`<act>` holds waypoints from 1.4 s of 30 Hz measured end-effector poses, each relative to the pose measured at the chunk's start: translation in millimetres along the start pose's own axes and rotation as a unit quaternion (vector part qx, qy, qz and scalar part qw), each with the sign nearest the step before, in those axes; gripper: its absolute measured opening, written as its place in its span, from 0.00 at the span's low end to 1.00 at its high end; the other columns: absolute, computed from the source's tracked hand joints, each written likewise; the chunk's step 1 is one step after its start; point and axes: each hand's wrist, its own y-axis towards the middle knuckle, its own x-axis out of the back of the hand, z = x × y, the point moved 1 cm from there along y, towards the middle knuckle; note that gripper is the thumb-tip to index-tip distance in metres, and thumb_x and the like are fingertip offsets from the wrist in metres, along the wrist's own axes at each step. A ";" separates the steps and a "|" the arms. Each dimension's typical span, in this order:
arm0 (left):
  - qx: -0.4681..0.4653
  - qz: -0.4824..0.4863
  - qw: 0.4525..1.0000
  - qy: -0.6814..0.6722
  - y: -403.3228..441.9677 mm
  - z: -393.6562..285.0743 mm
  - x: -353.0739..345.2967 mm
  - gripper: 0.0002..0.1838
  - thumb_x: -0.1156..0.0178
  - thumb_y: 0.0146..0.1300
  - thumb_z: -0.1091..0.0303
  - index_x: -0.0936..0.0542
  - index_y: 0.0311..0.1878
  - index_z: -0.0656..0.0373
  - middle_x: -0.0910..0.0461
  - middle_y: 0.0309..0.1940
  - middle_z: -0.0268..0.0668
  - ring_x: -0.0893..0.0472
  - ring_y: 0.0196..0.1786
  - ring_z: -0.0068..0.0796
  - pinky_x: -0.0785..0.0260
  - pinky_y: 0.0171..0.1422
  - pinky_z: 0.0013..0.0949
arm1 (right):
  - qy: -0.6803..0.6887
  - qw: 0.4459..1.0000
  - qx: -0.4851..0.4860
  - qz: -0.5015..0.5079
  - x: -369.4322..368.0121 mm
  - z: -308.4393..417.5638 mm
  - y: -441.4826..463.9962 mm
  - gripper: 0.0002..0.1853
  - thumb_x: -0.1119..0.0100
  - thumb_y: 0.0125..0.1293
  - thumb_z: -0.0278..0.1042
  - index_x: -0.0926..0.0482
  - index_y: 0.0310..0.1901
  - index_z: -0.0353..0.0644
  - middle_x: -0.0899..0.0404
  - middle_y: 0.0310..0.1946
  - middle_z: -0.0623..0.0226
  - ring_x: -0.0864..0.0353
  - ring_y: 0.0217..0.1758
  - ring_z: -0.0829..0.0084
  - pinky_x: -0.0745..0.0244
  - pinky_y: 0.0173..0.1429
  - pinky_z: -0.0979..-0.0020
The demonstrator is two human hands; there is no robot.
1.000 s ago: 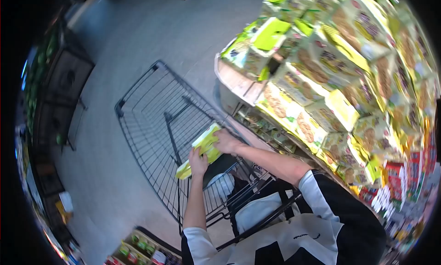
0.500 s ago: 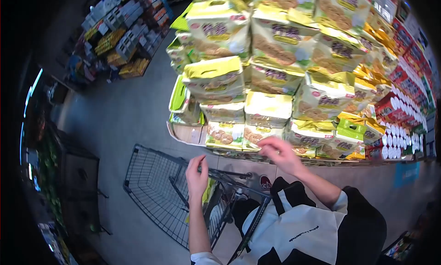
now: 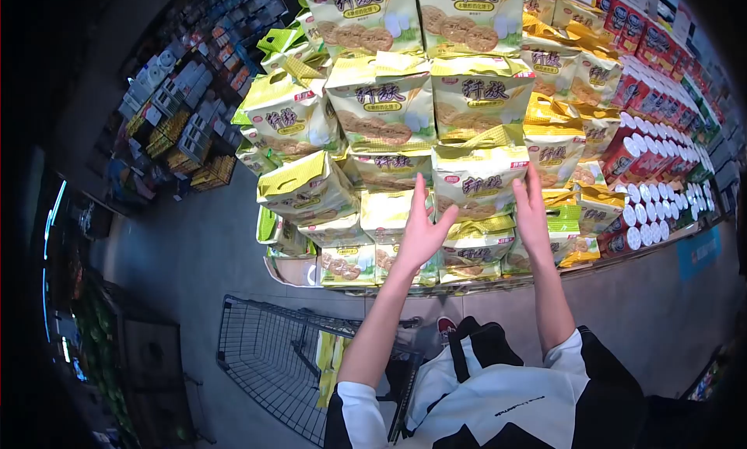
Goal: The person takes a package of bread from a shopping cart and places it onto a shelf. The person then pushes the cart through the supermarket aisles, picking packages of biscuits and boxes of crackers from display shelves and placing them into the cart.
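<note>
A yellow-topped bag of biscuits (image 3: 478, 186) stands on the stack in front of me, its printed front facing me. Close to its left side is my left hand (image 3: 425, 229), thumb spread away from the fingers. My right hand (image 3: 531, 215) is by the bag's right edge with its fingers stretched upward. Both hands are open and flank the bag; whether they touch it I cannot tell. Under it lies another biscuit bag (image 3: 476, 250), and a tilted biscuit bag (image 3: 307, 188) rests further left.
A wire shopping cart (image 3: 264, 356) stands at my lower left with yellow packages (image 3: 331, 363) inside. More biscuit bags (image 3: 381, 110) rise behind. To the right are red canisters with white lids (image 3: 622, 157). A dark produce stand (image 3: 148, 356) is at far left.
Both hands have moved up and forward to either side of the biscuit bag, with their fingers opening out. My view has shifted, bringing the stack nearer.
</note>
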 end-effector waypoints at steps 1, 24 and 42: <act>0.007 0.011 1.000 -0.024 4.5 -1.8 -5.8 0.46 0.34 0.74 0.66 0.50 0.86 0.63 0.36 0.80 0.50 0.35 0.81 0.38 0.37 0.81 0.43 | 0.045 0.999 -0.006 0.005 -1.5 -1.0 0.4 0.34 0.48 0.84 0.41 0.46 0.82 0.31 0.38 0.80 0.46 0.39 0.83 0.57 0.47 0.85 0.63; 0.118 -0.362 0.924 -0.016 -232.4 -137.0 176.2 0.20 0.54 0.86 0.53 0.30 0.60 0.63 0.25 0.51 0.38 0.27 0.52 0.25 0.34 0.64 0.33 | 0.207 0.936 0.029 0.284 -168.6 138.3 -133.9 0.19 0.54 0.84 0.34 0.30 0.68 0.33 0.23 0.57 0.61 0.25 0.61 0.73 0.31 0.68 0.68; 0.342 -0.639 0.676 0.131 -517.9 145.0 337.3 0.15 0.38 0.75 0.64 0.26 0.57 0.64 0.16 0.48 0.46 0.16 0.50 0.37 0.25 0.56 0.41 | -0.026 0.654 -0.116 0.747 -492.4 -4.5 -430.8 0.33 0.59 0.82 0.60 0.33 0.68 0.36 0.22 0.63 0.38 0.23 0.71 0.48 0.34 0.76 0.57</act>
